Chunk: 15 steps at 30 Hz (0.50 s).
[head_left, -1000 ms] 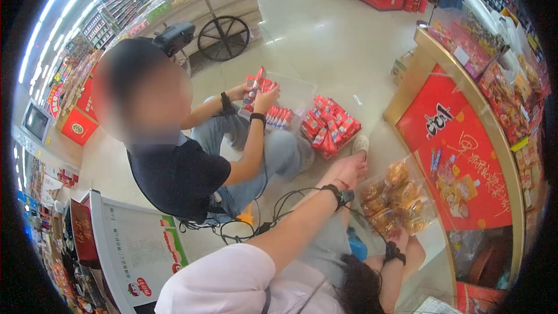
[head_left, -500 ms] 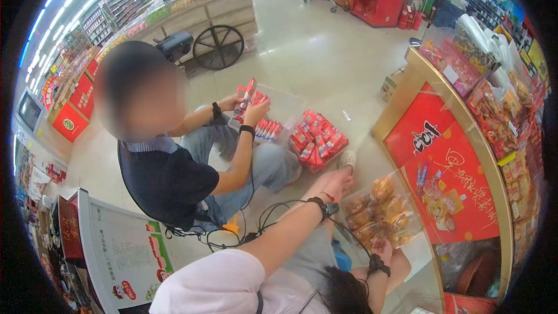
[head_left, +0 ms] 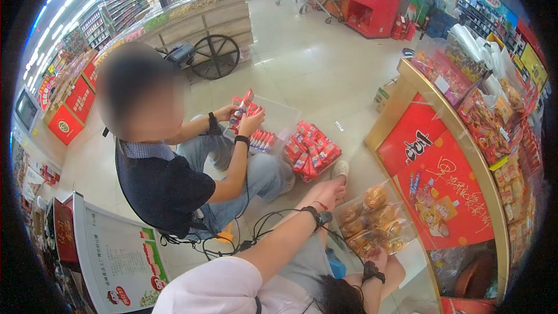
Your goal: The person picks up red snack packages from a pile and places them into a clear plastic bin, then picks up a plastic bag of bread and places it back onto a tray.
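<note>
Clear bun box — one — two hands

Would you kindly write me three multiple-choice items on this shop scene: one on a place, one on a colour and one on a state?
1. Where does the pile of red packets lie?
A. on the floor beside the seated co-worker
B. on a shelf
C. in a shopping trolley

2. What colour is the front panel of the display stand?
A. green
B. red
C. white

3. In what state is the clear box by the display stand?
A. empty
B. filled with golden buns
C. filled with red packets

Answers:
1 A: the pile rests on the tiles by the co-worker's leg.
2 B: the panel is red with white and gold lettering.
3 B: the buns show through its walls, with the left hand at its upper edge and the right hand at its lower edge.
</note>
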{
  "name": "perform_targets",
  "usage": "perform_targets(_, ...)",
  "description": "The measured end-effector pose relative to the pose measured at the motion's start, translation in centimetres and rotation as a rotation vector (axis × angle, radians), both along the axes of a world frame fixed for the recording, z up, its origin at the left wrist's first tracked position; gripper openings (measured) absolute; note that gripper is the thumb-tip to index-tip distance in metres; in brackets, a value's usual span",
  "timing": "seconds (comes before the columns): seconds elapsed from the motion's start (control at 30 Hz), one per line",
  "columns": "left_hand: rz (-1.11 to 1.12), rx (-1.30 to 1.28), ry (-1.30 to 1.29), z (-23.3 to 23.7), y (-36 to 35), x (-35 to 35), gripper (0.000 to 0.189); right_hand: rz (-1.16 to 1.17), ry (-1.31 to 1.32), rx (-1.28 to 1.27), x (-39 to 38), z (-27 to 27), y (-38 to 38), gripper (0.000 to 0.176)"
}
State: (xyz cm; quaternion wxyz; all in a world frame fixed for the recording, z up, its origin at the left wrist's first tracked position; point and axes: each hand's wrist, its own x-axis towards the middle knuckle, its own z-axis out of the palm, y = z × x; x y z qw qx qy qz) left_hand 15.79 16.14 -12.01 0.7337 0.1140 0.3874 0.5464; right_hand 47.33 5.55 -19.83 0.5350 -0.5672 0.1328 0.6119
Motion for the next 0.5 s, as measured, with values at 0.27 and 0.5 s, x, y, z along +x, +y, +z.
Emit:
perform_targets(0.27, 0.021, 0.047, -0.095, -2.3, 0.2, -0.7, 0.028, 0.117, -0.017, 0.036, -0.1, 1.3, -0.2, 0.025)
perform_targets(0.5, 0.078, -0.124, 0.008, 1.7, -0.3, 0.1, 0.025, 0.230, -0.087, 0.032, 1.1, -1.0, 0.0, 0.028)
